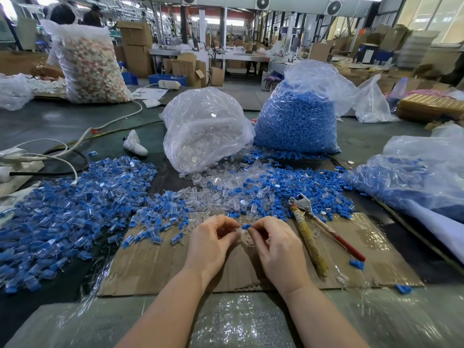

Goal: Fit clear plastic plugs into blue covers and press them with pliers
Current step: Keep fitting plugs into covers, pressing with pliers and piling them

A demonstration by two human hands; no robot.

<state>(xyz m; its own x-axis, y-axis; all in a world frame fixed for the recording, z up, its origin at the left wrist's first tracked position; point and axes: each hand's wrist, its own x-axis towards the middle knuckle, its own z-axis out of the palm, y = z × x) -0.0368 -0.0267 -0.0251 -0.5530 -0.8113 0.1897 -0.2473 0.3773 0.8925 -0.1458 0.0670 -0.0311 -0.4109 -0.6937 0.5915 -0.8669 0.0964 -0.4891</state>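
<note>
My left hand (209, 243) and my right hand (276, 247) meet over a sheet of brown cardboard (150, 267). Pinched between their fingertips are a clear plastic plug (242, 234) and a small blue cover (246, 226); the left fingers grip the clear piece, the right fingers hold the blue one against it. More clear pieces sit inside my right palm. The pliers (313, 229), with one yellow-wrapped handle and one red handle, lie on the cardboard just right of my right hand, untouched.
A heap of joined blue-and-clear pieces (70, 209) spreads to the left. Loose clear plugs (221, 187) and blue covers (301, 187) lie ahead. Behind stand a bag of clear plugs (206, 129) and a bag of blue covers (298, 121). Another bag (416, 177) lies right. White cables (62, 156) run left.
</note>
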